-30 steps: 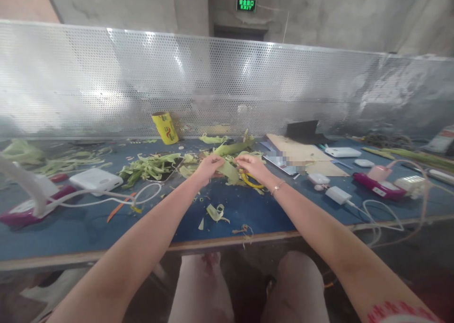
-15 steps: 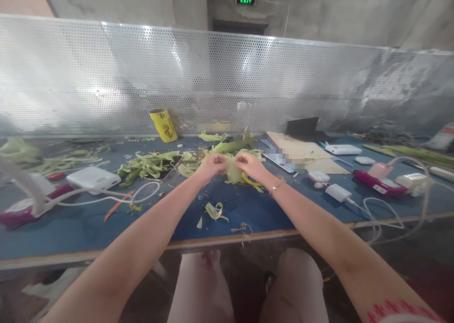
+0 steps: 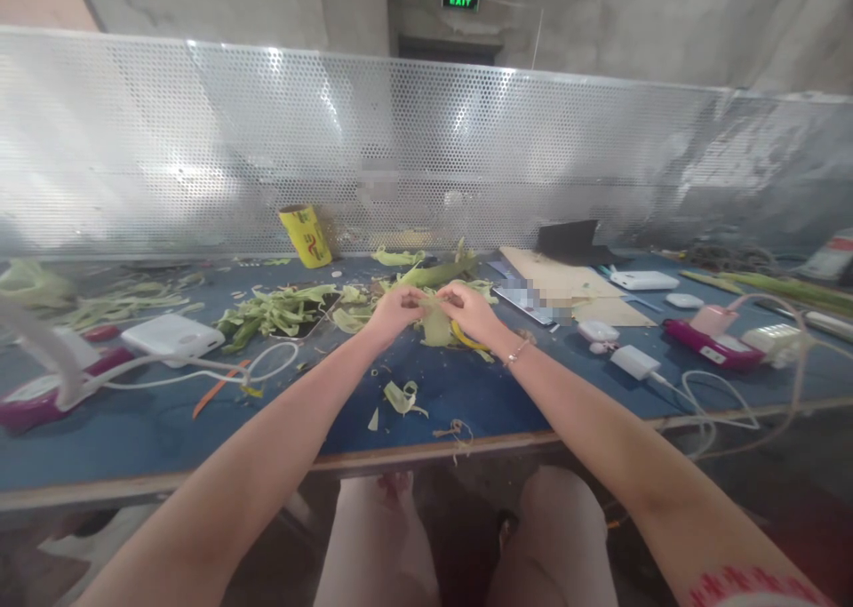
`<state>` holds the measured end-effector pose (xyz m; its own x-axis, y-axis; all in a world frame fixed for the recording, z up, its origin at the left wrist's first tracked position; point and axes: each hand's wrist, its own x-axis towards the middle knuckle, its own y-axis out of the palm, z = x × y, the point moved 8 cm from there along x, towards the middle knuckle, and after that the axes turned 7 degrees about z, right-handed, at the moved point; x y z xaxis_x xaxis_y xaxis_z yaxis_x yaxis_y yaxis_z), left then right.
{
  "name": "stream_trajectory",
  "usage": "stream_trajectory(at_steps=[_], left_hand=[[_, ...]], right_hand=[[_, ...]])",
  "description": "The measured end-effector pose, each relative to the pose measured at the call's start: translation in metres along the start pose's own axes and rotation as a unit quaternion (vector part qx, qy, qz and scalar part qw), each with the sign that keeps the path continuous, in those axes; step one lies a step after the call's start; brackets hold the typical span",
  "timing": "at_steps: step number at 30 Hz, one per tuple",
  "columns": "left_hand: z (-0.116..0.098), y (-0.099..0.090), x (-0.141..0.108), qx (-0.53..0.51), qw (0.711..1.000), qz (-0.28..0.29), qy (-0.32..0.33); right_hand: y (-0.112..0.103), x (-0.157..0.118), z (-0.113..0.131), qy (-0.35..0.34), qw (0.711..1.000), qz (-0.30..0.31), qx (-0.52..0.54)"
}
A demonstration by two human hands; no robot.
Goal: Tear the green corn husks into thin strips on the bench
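Over the middle of the blue table (image 3: pixel 436 420), a flat pale green leaf piece (image 3: pixel 437 324) hangs between my two hands. My left hand (image 3: pixel 398 312) pinches its left side, fingers closed. The right side is pinched by my right hand (image 3: pixel 468 312), which wears a bracelet. A yellow curved object (image 3: pixel 468 338) lies just under my right hand. Behind my hands rests a larger green leaf (image 3: pixel 436 274). To the left is a heap of green strips (image 3: pixel 276 314). A curled leaf scrap (image 3: pixel 403 397) lies nearer the front edge.
A yellow cardboard tube (image 3: pixel 306 235) leans at the back by a perforated metal screen (image 3: pixel 267 145). White power banks, cables and purple power strips (image 3: pixel 713 345) lie on both sides. Brown cardboard (image 3: pixel 560 278) and a phone (image 3: pixel 526 305) are right of my hands.
The pale leaf piece between my hands hangs slightly wider and flatter. My hands have barely moved and still pinch it.
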<state>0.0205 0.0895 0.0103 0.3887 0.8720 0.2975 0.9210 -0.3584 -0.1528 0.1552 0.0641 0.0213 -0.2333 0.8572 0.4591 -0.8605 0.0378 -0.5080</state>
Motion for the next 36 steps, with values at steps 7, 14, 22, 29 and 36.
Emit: stream_trajectory(at_steps=[7,14,22,29,36], left_hand=[[-0.005,0.0,-0.002,-0.053,0.998,-0.019,0.013],[-0.003,0.005,-0.005,-0.155,0.988,-0.001,-0.027],[-0.002,0.005,-0.005,-0.167,0.985,0.018,-0.046],[0.001,0.01,-0.004,-0.153,0.986,0.047,-0.045],[0.004,0.008,-0.004,-0.128,0.989,0.035,-0.058]], right_hand=[[-0.001,0.0,0.002,0.005,0.998,-0.005,0.063],[0.001,0.001,-0.005,0.025,0.99,-0.008,0.138],[0.001,0.001,-0.006,0.028,0.99,0.001,0.141],[-0.001,-0.002,0.004,0.025,0.994,-0.002,0.105],[0.0,-0.002,0.005,0.017,0.995,-0.003,0.097]])
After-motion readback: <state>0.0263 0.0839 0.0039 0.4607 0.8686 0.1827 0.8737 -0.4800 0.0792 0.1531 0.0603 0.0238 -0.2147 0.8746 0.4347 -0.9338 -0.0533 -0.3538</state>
